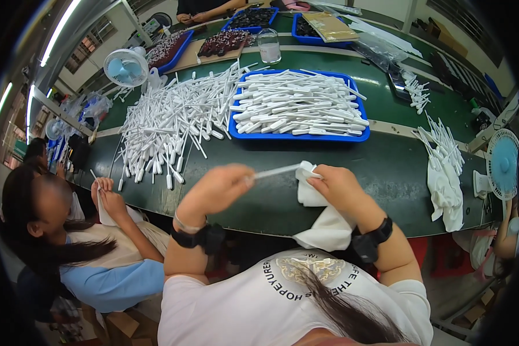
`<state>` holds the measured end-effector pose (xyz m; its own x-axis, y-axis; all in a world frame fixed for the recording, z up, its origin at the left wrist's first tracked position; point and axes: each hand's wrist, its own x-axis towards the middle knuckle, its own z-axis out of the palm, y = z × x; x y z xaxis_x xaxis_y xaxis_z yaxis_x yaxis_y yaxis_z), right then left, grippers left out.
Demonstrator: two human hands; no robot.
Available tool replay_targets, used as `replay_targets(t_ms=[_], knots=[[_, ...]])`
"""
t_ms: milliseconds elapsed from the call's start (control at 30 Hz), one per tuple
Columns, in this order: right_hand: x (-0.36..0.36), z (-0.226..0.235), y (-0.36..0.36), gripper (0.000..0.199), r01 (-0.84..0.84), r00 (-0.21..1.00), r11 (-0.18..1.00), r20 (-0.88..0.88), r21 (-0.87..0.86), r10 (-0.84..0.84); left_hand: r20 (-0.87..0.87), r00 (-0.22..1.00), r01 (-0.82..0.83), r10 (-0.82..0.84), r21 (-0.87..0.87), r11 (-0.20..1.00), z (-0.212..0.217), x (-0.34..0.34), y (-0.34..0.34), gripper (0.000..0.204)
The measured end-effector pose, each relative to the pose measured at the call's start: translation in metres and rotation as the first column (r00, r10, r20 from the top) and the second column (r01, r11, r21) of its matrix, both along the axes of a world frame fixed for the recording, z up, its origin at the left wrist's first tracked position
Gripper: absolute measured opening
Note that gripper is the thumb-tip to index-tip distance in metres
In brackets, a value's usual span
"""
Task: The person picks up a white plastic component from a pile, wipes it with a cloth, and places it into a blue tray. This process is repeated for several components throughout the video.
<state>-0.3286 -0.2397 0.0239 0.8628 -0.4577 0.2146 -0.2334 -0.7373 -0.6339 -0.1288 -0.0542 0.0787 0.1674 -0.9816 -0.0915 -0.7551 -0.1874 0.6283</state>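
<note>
hair [352, 310] over shirt [225, 311]; left hand [219, 187] holds stick [277, 171], right hand [338, 185] cloth [310, 193]

Bright, white light falls on the hands and the desk [265, 207]. Tube lights [60, 32], burnt out to plain white, glow far beyond and left of the hands. The left hand [216, 187] is blurred; the right hand [341, 187] looks crisper. A faint sheen lies on the desk just right of the hands, and shadow darkens the space under its near edge. All around, straight edges bow toward a black rim.
</note>
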Motion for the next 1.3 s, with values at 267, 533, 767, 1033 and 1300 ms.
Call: replay_targets(t_ms=[267, 533, 767, 1033, 1300], knots=[[-0.051, 0.052, -0.060, 0.019, -0.026, 0.998, 0.996, -0.060, -0.087, 0.021, 0.291, 0.946, 0.012, 0.143, -0.475, 0.880, 0.017, 0.066, -0.126, 0.022], [-0.084, 0.021, -0.085, 0.018, 0.177, 0.984, 0.974, 0.051, -0.142, -0.171, 0.493, 0.859, 0.046, 0.137, -0.340, 0.939, -0.018, 0.099, -0.228, 0.020], [-0.076, 0.021, -0.064, 0.016, 0.183, 0.974, 0.951, 0.083, 0.249, -0.209, 0.463, 0.877, 0.063, 0.131, -0.381, 0.922, -0.017, 0.102, -0.211, 0.021], [-0.046, 0.002, -0.038, 0.026, -0.191, 0.952, 0.644, 0.301, 0.741, -0.064, -0.121, 0.985, 0.107, -0.121, -0.111, 0.988, 0.013, -0.023, -0.077, 0.038], [-0.003, 0.019, -0.009, 0.049, -0.563, 0.747, 0.010, 0.514, 0.827, -0.422, -0.725, 0.607, 0.060, -0.326, -0.367, 0.928, -0.050, -0.066, -0.042, 0.086]])
